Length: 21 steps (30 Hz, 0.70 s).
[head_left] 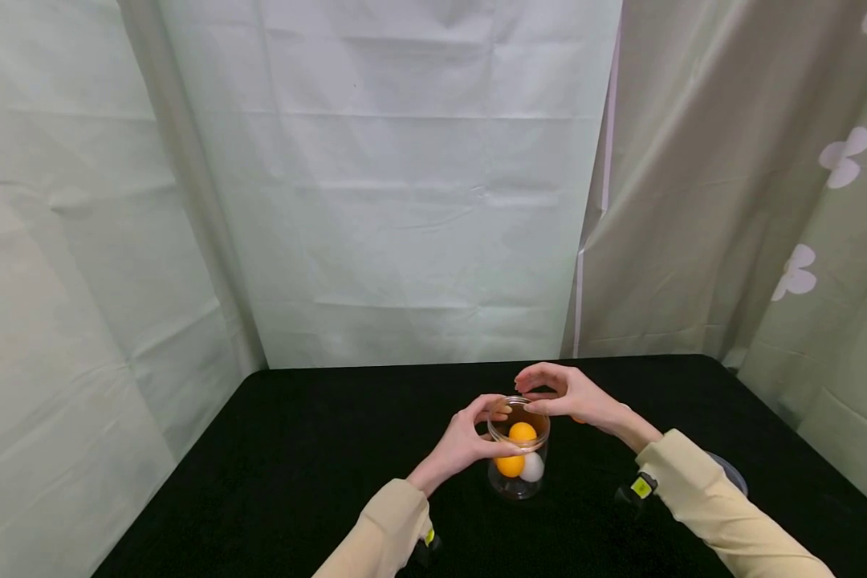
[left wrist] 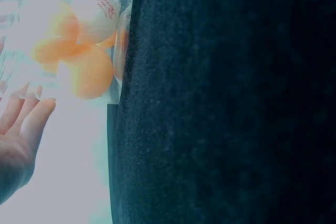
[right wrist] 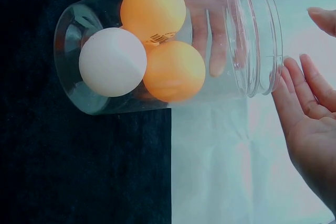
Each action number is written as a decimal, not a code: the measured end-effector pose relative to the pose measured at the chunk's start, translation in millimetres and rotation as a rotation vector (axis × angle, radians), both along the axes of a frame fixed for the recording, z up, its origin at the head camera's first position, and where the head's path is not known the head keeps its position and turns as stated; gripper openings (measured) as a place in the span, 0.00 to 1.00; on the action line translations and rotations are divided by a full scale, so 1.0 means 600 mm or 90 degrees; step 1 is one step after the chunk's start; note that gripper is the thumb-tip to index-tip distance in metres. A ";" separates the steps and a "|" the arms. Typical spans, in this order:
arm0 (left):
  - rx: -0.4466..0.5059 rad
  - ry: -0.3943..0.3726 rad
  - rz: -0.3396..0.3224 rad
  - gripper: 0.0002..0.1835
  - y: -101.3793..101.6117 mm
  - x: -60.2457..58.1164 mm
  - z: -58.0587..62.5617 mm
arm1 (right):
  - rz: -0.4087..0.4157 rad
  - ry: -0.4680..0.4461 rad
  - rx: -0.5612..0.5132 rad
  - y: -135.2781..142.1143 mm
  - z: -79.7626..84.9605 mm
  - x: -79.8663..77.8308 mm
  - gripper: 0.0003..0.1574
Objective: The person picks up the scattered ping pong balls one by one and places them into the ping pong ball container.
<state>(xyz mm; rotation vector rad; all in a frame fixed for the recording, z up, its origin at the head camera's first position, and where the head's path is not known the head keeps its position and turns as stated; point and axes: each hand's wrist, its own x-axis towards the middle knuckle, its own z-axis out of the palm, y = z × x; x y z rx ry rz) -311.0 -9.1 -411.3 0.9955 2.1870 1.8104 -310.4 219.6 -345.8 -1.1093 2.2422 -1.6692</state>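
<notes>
A clear plastic jar (head_left: 518,488) stands upright on the black table, without a lid on its threaded rim. Inside it lie orange table tennis balls (right wrist: 174,71) and a white table tennis ball (right wrist: 113,62), stacked against one another. My left hand (head_left: 470,433) grips the jar near its neck, thumb on the near side and fingers round the far side. Just over the rim is my right hand (head_left: 567,393), its thumb tip at the opening and its fingers loosely bent. Nothing shows between those fingers in the right wrist view (right wrist: 310,108).
Black cloth covers the table (head_left: 318,466). A grey round dish edge (head_left: 731,475) shows behind the right sleeve. Part of an orange thing (head_left: 578,420) peeks out beneath the right wrist. Pale curtains (head_left: 405,201) hang behind the table.
</notes>
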 end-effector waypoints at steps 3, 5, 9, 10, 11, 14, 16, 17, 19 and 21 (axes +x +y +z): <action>-0.001 -0.001 0.003 0.31 0.000 0.000 0.000 | 0.003 0.000 -0.003 0.000 -0.001 -0.001 0.26; 0.000 -0.002 0.002 0.31 0.001 0.000 -0.001 | 0.002 0.002 -0.002 0.000 -0.001 -0.001 0.26; 0.002 -0.002 0.001 0.30 0.002 0.000 -0.001 | -0.004 0.000 0.000 -0.001 0.004 0.004 0.25; 0.001 -0.003 0.001 0.30 0.002 0.000 -0.001 | -0.007 -0.002 0.001 0.000 0.004 0.005 0.25; 0.000 -0.003 0.001 0.30 0.002 0.000 -0.001 | -0.008 -0.004 0.000 0.000 0.004 0.005 0.25; -0.002 -0.004 0.001 0.31 0.001 0.000 0.000 | -0.010 -0.011 -0.002 0.001 0.004 0.005 0.24; -0.002 -0.004 0.002 0.31 0.001 0.000 0.000 | -0.010 -0.009 -0.003 0.004 0.000 0.001 0.24; -0.002 -0.004 0.002 0.31 0.001 -0.001 0.000 | -0.011 -0.007 -0.002 0.004 -0.001 0.001 0.25; -0.003 -0.005 0.003 0.31 0.001 0.000 -0.001 | -0.018 -0.004 0.001 0.006 0.000 0.002 0.25; -0.004 -0.007 0.004 0.31 0.001 0.000 -0.001 | -0.022 -0.003 0.000 0.008 -0.001 0.002 0.25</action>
